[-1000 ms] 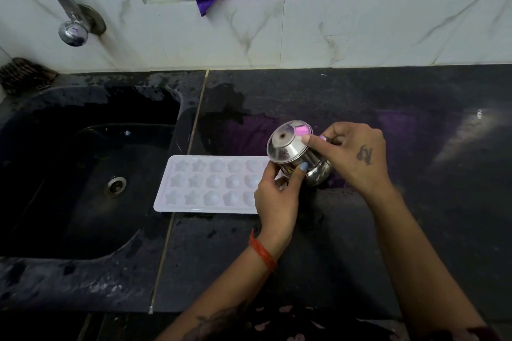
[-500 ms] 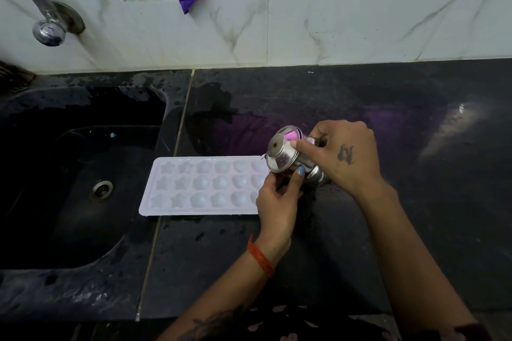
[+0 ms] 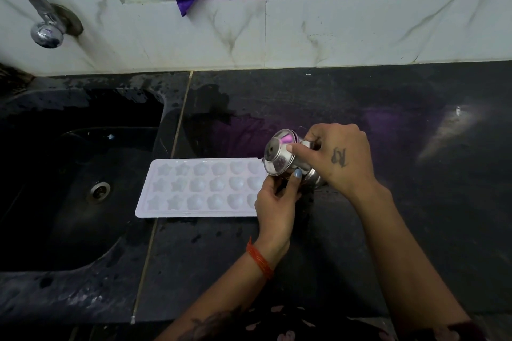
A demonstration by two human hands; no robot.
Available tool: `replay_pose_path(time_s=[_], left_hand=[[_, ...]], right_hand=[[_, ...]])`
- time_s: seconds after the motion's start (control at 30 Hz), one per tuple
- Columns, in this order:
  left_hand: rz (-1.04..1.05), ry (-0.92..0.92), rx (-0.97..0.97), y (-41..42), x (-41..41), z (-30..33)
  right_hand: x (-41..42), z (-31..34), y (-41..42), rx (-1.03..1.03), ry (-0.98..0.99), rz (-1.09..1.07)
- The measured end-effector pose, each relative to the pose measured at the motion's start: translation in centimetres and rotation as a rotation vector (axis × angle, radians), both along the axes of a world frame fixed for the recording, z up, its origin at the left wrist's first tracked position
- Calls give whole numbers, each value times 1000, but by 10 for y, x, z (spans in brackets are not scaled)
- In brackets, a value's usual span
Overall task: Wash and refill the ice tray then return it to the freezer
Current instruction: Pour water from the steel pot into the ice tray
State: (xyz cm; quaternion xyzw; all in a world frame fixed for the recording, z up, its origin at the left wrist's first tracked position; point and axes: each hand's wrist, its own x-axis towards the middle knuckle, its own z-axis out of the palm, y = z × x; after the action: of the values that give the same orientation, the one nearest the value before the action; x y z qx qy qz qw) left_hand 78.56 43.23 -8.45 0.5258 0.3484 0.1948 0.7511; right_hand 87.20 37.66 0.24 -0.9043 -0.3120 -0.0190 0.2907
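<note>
Both hands (image 3: pixel 307 174) still tilting steel pot (image 3: pixel 279 158), ice tray (image 3: pixel 199 188) unmoved

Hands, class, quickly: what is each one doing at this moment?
Left hand: closed on the lower mouth end of the tilted steel pot, over the ice tray.
Right hand: gripping the same steel pot from above.

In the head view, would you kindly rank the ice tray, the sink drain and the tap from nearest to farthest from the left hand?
1. Ice tray: on the counter, right beside the left hand.
2. Sink drain: farther left, in the basin.
3. Tap: far upper left, at the wall.
</note>
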Motion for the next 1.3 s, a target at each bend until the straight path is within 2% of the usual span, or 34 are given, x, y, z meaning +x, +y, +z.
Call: replay_pose_path(time_s=[0.33, 0.67, 1.0, 1.3], left_hand=[[13, 67, 233, 3, -4, 10], [54, 32, 343, 15, -26, 27], [258, 18, 322, 45, -64, 29], [330, 38, 246, 79, -89, 18]], right_hand=[[5, -11, -7, 249, 175, -125], [-6, -4, 6, 340, 297, -115], [-39, 3, 54, 296, 322, 48], [-67, 8, 100, 152, 237, 136]])
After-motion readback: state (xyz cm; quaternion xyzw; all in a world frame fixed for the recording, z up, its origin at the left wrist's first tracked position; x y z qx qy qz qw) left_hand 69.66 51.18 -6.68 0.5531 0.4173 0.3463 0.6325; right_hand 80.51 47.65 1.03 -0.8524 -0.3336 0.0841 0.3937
